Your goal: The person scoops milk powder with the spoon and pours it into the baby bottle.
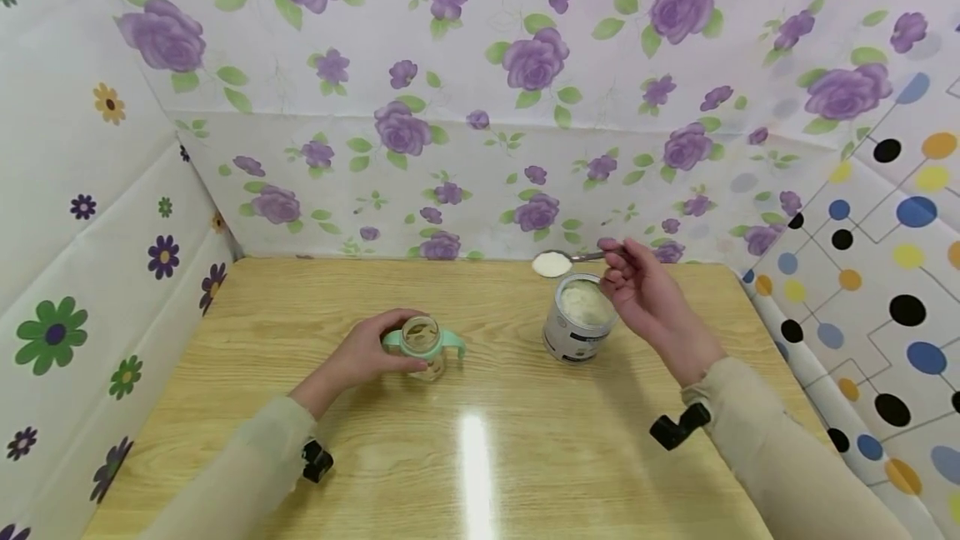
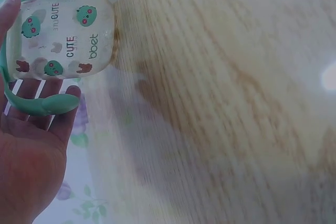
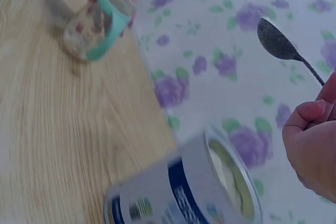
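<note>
Head view shows a wooden table (image 1: 465, 473). Beside the right hand (image 1: 648, 307) stands an open tin (image 1: 579, 321) of white powder; curled fingers pinch a heaped spoon (image 1: 558, 262) above it. Left hand (image 1: 360, 354) grips an uncapped baby bottle (image 1: 422, 346), apparently empty.

Open baby bottle (image 1: 422, 347) upright; heaped spoon (image 1: 555, 262) above open tin (image 1: 579, 317).

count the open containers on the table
2: a clear baby bottle with teal handles, held by the left hand at table centre, and a powder tin to its right, below the spoon.
</note>
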Available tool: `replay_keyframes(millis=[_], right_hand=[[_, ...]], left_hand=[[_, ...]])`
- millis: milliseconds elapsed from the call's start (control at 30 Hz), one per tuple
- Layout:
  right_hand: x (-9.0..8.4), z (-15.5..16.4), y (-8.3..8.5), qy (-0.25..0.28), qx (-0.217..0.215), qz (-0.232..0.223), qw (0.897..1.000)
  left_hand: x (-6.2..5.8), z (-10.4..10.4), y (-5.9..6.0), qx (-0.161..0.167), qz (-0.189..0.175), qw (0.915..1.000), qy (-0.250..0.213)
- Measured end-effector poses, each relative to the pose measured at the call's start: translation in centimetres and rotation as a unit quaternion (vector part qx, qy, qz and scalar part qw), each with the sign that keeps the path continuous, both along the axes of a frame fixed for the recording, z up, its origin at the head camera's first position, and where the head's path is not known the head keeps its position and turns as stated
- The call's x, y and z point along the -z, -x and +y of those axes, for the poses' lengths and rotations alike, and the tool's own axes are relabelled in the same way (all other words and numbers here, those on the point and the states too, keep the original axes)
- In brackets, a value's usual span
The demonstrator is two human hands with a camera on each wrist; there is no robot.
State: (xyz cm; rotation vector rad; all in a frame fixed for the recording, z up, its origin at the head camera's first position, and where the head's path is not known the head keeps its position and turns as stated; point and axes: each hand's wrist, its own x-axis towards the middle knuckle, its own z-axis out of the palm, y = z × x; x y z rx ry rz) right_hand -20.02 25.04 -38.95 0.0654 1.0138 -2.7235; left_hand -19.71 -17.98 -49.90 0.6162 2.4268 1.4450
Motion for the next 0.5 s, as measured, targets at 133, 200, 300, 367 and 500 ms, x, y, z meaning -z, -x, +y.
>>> replay_keyframes(millis=[133, 200, 300, 367, 500], right_hand=[[-0.5, -4.4, 0.4, -0.021, -0.026, -0.002, 0.999], [-0.2, -6.4, 0.5, -0.023, -0.044, -0.006, 0.999], [0.6, -9.0, 0.6, -0.035, -0.063, -0.01, 0.997], [1.3, -10.5, 0.5, -0.045, -0.071, -0.017, 0.996], [2.8, -12.7, 0.3, -0.068, -0.083, -0.031, 0.994]], left_hand=[[0.1, -0.3, -0.1, -0.002, 0.003, 1.0, -0.005], [0.1, -0.4, -0.1, -0.002, 0.001, 1.0, -0.008], [0.1, -0.3, -0.1, -0.002, -0.001, 1.0, -0.008], [0.1, -0.2, -0.1, -0.004, 0.003, 1.0, -0.005], [0.2, 0.0, -0.2, -0.01, 0.012, 0.9999, 0.0]])
